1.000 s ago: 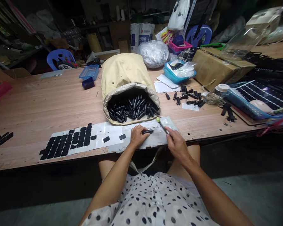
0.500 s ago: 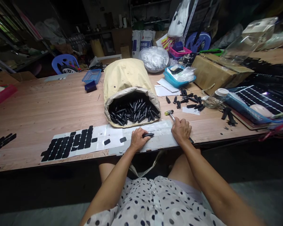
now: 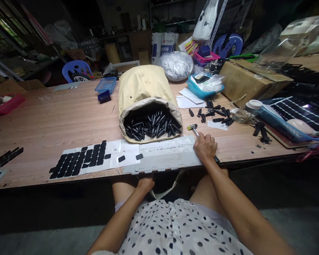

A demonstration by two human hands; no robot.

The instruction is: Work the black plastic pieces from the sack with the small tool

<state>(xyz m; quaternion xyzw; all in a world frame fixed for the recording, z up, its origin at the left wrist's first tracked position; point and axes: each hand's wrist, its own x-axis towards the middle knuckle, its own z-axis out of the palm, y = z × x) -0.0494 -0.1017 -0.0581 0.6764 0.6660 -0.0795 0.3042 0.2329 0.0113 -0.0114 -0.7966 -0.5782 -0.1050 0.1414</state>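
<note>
My right hand (image 3: 206, 146) is closed round the handle of a small hammer (image 3: 192, 127), whose head points away from me, at the right end of a grey-white board (image 3: 164, 157). Below the table's front edge is my left hand (image 3: 146, 185), its fingers hidden under the edge, so what they hold does not show. Beyond the board a tan sack (image 3: 143, 83) lies with its mouth towards me, full of black pointed pieces (image 3: 154, 124). Black rounded patches (image 3: 78, 159) sit in rows on white sheets left of the board, with two lying singly.
Loose black pieces (image 3: 219, 111) lie right of the sack, near a blue tray (image 3: 202, 94) and a cardboard box (image 3: 251, 83). A blue basket (image 3: 281, 124) stands at the right. Small blue baskets (image 3: 105, 85) are left of the sack.
My left hand has left the board and dropped below the table edge. The black piece it held on the board is out of sight. My right hand stays on the hammer.
</note>
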